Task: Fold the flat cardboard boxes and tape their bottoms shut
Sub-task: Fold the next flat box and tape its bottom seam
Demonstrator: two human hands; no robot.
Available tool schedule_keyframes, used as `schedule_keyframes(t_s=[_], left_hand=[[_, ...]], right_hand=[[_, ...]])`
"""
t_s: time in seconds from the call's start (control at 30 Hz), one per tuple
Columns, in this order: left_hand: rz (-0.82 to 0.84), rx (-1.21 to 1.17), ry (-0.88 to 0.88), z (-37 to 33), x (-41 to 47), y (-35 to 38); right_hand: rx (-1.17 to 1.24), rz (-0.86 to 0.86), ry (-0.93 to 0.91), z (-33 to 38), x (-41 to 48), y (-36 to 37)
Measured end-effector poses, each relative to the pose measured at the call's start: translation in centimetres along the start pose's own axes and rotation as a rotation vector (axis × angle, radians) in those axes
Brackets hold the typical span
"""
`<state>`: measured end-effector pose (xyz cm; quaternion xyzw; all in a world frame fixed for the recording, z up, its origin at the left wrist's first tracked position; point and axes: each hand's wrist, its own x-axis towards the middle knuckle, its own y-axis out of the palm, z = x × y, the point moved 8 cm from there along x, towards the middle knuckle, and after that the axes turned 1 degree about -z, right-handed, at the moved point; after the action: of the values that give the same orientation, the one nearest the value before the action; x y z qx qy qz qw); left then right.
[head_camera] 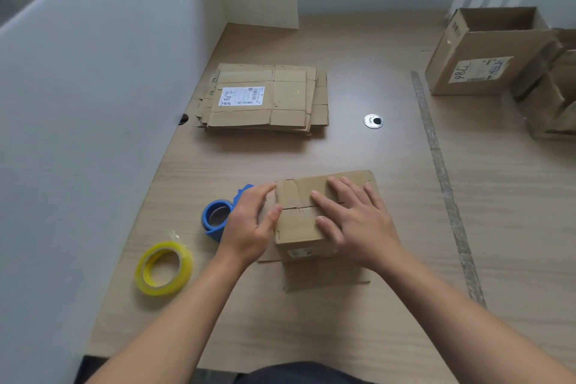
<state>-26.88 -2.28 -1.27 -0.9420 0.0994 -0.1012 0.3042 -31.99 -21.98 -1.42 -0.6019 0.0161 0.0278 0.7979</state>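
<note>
Two bare hands lie on one folded cardboard box [299,227], which stands in the middle of the tabletop [311,337], close in front of the person. The closed flaps face up, and the seam between them runs from left to right across the top. The right hand [352,218] lies flat on this top. Its grip is wide, with the fingers straight and spread, and it presses the flaps down. The left hand [249,227] is at the left side of the box. Its grip is also wide, with the fingers almost straight against the left edge and the thumb touching the top near the seam. One loose flap [324,277] of the box lies flat on the tabletop on the near side. A blue tape dispenser [215,215] stands just beside the left hand, partly hidden behind it. A yellow tape roll [163,268] lies near it, more to the left. A stack of flat boxes [265,100] rests farther back, well apart from the hands. At the far right an open box [486,50] stands upright with its white label toward the camera.
</note>
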Motion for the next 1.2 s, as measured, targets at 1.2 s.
schedule_keyframes(t_s=[1.2], left_hand=[[0.207, 0.722, -0.353, 11.8, 1.6, -0.5]], right_hand=[[-0.059, -0.031, -0.027, 0.4, 0.8, -1.2]])
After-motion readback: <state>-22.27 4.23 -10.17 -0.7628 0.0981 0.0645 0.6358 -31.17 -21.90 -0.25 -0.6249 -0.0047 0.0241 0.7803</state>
